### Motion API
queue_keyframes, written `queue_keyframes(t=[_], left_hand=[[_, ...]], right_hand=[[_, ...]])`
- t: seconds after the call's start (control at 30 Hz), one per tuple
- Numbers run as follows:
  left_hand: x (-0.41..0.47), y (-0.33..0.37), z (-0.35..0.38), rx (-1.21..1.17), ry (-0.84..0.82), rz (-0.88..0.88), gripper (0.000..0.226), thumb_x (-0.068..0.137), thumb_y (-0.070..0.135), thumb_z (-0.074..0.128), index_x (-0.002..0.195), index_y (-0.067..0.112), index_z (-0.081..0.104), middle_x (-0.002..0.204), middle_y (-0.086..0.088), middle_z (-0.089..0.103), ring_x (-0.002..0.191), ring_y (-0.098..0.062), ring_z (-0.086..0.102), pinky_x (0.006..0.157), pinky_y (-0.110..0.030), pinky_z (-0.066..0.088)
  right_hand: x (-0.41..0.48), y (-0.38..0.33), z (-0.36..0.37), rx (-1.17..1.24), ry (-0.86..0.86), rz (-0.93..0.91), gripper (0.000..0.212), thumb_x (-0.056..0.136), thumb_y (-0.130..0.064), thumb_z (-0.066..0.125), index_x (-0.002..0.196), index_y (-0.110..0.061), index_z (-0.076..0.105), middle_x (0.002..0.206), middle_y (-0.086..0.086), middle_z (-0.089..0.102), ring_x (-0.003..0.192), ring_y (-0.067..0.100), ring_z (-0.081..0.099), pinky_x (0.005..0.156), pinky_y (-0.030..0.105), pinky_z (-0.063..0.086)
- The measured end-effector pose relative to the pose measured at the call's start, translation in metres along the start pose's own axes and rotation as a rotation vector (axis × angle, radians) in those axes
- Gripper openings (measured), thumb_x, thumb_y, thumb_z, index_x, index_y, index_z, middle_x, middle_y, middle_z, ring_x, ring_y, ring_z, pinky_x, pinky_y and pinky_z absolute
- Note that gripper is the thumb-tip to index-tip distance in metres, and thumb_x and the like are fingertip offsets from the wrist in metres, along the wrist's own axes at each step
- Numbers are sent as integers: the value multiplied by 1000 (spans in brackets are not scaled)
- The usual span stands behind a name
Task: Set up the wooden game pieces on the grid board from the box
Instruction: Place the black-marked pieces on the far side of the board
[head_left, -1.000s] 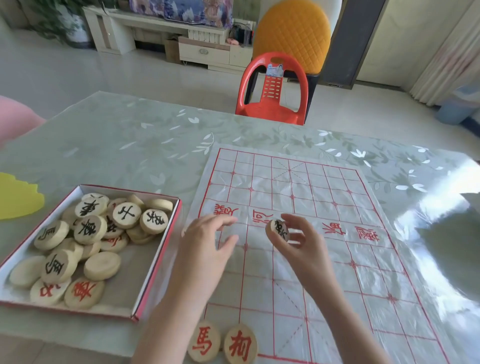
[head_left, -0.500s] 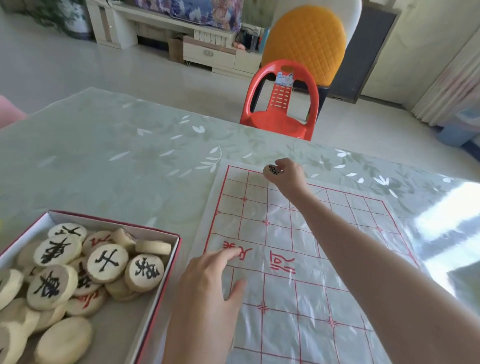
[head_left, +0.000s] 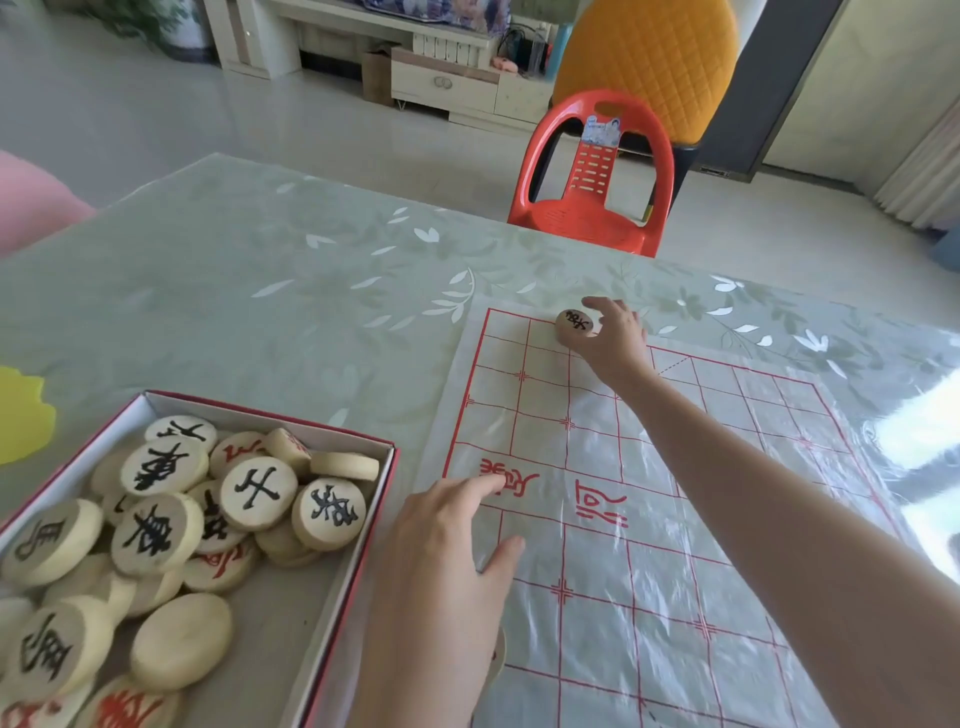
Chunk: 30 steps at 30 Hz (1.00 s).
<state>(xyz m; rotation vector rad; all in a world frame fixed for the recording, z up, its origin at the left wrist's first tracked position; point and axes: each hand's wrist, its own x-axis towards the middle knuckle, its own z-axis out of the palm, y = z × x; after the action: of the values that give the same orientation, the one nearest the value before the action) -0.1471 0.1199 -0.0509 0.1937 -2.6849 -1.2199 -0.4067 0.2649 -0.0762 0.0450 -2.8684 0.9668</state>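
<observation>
Wood is what I am dealing with: the black-marked disc (head_left: 574, 325) pinched in my right hand (head_left: 615, 338) looks light and stiff. It seems thick enough for its rim to give the fingertips a fair purchase, thumb on one side and fingers on the other. It sits tipped up with its face toward me, over the far line of the grid board (head_left: 649, 519), a short way in from the far left corner. Whether its lower rim touches the sheet I cannot tell. I judge the faces smooth and a little slippery, so the rim is the place to hold. It should be laid flat rather than dropped, since the board looks like a thin, crinkly film that would shift or ruck under a knock. My left hand (head_left: 447, 566) lies with fingers straight and spread, holding nothing. It presses the near left margin of that film to the worktop (head_left: 260, 291), just right of the box (head_left: 363, 452). The remaining wooden game pieces (head_left: 258, 491) lie heaped in the box, some overlapping, some face down. I would lift each by its rim from the top of the heap.
</observation>
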Motion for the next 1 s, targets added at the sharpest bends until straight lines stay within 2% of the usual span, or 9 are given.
queue_keyframes(t=[0.13,0.3,0.43,0.47,0.57,0.63,0.7,0.87,1.0], left_hand=[[-1,4,-3,-16,-7,-9,42,84,34,61,124,39,48,120,28,49,116,6,40,93,-9,28],[-3,3,-12,-34,25,-33,40,82,29,65,119,34,55,112,22,54,111,0,47,91,-12,33],[-6,-6,-30,-2,158,-84,36,78,19,69,113,24,63,110,10,63,107,-12,52,89,-19,36],[-6,-13,-35,8,205,-91,35,76,14,70,110,21,65,107,6,65,105,-16,55,90,-23,39],[-9,-32,-55,18,338,-130,30,75,6,67,101,20,68,102,4,67,100,-18,59,91,-36,46],[-11,-44,-68,26,417,-176,32,75,2,65,101,20,68,104,3,65,101,-20,58,92,-33,44],[-12,-54,-75,55,464,-195,36,73,-3,65,103,17,66,105,-2,63,103,-24,55,91,-32,41],[-8,-66,-78,139,422,-194,48,68,-7,66,109,19,64,115,-3,58,112,-28,48,99,-39,38],[-5,-70,-74,249,358,-202,49,67,1,72,112,19,64,118,-3,59,114,-31,45,94,-37,32]], right_hand=[[-34,-14,-13,34,19,-97,46,79,-31,69,121,-18,56,126,3,53,118,23,41,102,35,30],[-107,-39,-18,198,-114,-221,32,81,-26,67,112,-24,62,121,-8,57,118,16,42,103,37,35],[-160,-67,-13,246,-239,-325,31,82,-18,65,113,-22,63,117,-9,60,114,9,41,91,9,37],[-168,-74,-11,247,-264,-347,31,83,-17,65,113,-22,63,117,-9,60,113,8,40,88,7,37],[-187,-95,-7,237,-326,-404,30,84,-17,63,113,-25,62,109,-18,58,109,7,43,91,10,34],[-198,-107,-2,232,-366,-447,30,83,-18,64,113,-23,63,102,-21,56,105,7,44,88,8,33],[-207,-116,5,194,-390,-506,30,81,-21,67,111,-21,64,105,-12,58,103,10,44,87,13,34],[-215,-125,18,81,-310,-580,34,76,-36,71,108,-26,63,112,-7,45,105,15,35,94,22,32],[-223,-124,28,24,-318,-581,45,72,-39,73,114,-24,62,110,-2,45,102,16,36,92,22,32]])
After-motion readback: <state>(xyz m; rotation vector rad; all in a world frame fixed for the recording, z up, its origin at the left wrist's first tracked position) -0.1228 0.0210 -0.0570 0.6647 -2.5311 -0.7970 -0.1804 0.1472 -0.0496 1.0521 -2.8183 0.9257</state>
